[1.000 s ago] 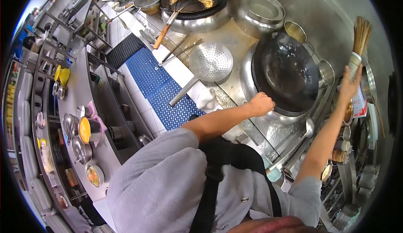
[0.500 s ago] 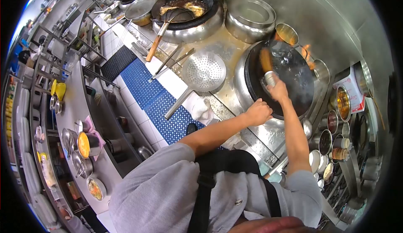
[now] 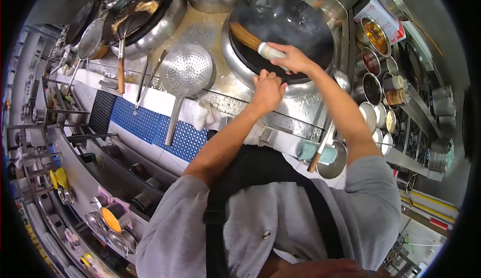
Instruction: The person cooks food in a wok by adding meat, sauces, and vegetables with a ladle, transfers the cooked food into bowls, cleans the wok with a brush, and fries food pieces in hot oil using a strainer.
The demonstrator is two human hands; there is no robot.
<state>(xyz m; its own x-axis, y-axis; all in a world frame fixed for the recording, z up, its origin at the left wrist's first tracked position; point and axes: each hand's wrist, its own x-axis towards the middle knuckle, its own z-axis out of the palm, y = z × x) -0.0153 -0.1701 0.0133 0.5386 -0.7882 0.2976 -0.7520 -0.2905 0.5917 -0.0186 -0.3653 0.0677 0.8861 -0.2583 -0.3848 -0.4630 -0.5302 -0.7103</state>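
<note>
My right hand [image 3: 294, 60] is closed around the pale wrapped handle of a wok brush [image 3: 245, 36]. Its tan bristles point to the upper left, over the near left part of a dark wok [image 3: 305, 30]. Haze hangs over the wok, which sits on a round steel burner ring [image 3: 231, 60]. At the near rim, the curled fingers of my left hand [image 3: 269, 91] grip the wok's edge; the exact hold is partly hidden by the hand. A ladle [image 3: 342, 80] lies right of the wok, its bowl near the burner ring.
Left of the burner lies a perforated strainer [image 3: 186, 70], its handle over the counter edge. Further left, a second wok [image 3: 112, 30] holds brown liquid and a wire skimmer [image 3: 131, 25]. Several sauce containers [image 3: 372, 88] line the right, beside an oil pot [image 3: 375, 36].
The view has turned, shifting the stove leftward and up in the picture. The brush has swung from pointing upward to pointing upper left. My left hand stays at the wok's near rim.
</note>
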